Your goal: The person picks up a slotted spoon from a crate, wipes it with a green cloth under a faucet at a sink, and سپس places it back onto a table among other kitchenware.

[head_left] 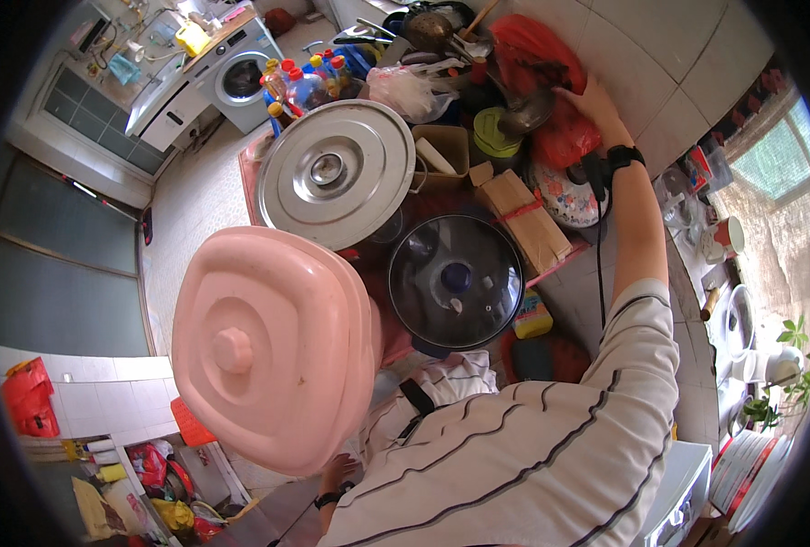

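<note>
My right hand reaches to the wall side and grips the edge of a red plastic bag. The rounded metal bowl of a ladle lies against the bag, close to my fingertips. Low in the view, my left hand hangs beside my body under a large pink plastic lidded bin. Its fingers look apart with nothing seen in them, though part of the hand is hidden. Before me stands a pot with a dark glass lid, beside a round metal lid.
A cardboard box, a floral-patterned lid and a lime-green container crowd the table. Several bottles stand behind the metal lid. A black cable hangs beside my right arm. A washing machine is farther off.
</note>
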### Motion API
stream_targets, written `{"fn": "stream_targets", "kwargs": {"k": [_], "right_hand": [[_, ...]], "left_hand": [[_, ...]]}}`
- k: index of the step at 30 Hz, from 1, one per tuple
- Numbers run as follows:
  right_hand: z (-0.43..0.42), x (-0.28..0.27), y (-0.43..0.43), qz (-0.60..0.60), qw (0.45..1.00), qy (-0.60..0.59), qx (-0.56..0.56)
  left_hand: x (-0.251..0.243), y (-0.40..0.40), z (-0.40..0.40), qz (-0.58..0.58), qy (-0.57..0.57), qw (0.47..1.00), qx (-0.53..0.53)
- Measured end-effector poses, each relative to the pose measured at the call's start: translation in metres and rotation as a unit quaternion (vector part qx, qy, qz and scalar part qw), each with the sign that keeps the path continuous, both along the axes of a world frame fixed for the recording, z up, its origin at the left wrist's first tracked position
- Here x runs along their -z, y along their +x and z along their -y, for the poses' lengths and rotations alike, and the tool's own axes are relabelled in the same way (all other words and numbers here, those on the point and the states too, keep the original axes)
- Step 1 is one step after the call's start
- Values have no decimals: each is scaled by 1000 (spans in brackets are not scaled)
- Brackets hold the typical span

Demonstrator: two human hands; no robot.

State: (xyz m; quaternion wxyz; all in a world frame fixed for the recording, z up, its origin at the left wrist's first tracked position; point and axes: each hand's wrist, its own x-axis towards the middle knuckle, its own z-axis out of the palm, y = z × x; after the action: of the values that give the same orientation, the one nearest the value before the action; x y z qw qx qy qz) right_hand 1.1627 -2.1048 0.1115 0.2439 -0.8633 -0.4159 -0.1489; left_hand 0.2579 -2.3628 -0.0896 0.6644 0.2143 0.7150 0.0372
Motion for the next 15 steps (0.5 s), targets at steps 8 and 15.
{"fn": "stream_targets", "kwargs": {"k": [8,15], "right_hand": [[-16,15,25,-98,993,-36,-46],[-9,-64,29,16,992,87,-88]], "left_hand": [[38,-85,-14,197,-2,979,-51],[53,-48,-58,88,20,996,28]]}}
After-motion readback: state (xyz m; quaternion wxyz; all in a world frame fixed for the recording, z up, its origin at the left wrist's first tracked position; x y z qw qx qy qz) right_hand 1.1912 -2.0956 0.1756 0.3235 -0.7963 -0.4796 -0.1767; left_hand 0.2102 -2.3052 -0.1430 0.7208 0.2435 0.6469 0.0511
